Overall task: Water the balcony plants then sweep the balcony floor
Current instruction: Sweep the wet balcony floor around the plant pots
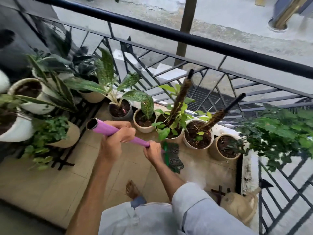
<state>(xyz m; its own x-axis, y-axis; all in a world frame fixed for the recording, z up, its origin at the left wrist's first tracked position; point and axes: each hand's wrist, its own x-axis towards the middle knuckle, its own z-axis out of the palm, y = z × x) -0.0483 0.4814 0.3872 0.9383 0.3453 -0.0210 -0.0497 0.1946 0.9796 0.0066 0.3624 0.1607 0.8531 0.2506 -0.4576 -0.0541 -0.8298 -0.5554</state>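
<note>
Broom (171,153): purple handle, green head, dark bristles on the floor (55,184) just in front of the pot row. Left hand (116,138): grip closed round the upper handle, hollow end projecting past it. Right hand (153,150): grip closed round the handle lower down, just above the head.

Pots (198,133): one row along the railing (169,33), more on the rack (79,112) at left. Soil reads dark, possibly damp; blur prevents certainty.

Can (240,209): tan, set down on the floor at lower right, near the railing, apart from both hands.

Status, as judged: watering looks finished, since the can is parked and the broom is in hand. Sweeping is under way near the pots; the tiles show a pale wet or dusty patch beside the bristles. Most of the floor appears left to sweep.
</note>
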